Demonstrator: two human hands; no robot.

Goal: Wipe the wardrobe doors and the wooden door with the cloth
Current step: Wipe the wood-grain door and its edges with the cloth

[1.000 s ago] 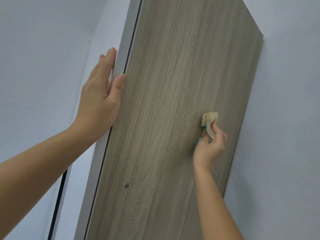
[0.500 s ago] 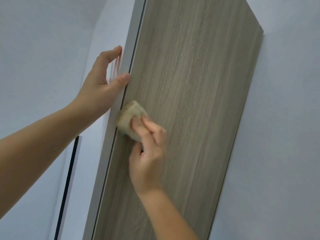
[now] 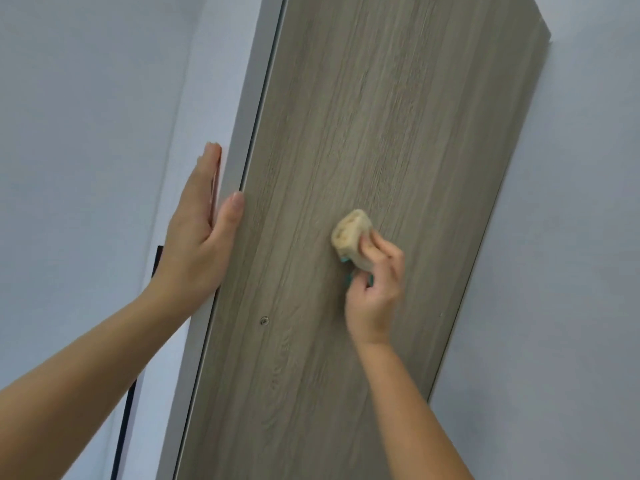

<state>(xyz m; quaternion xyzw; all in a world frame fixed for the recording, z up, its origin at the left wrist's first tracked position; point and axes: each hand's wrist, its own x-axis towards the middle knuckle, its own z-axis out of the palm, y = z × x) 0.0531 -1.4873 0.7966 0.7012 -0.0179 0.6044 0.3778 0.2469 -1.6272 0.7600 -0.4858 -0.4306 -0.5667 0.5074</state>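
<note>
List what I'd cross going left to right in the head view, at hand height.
Left wall → left hand → bare face of the wooden door → cloth → right hand → right wall.
</note>
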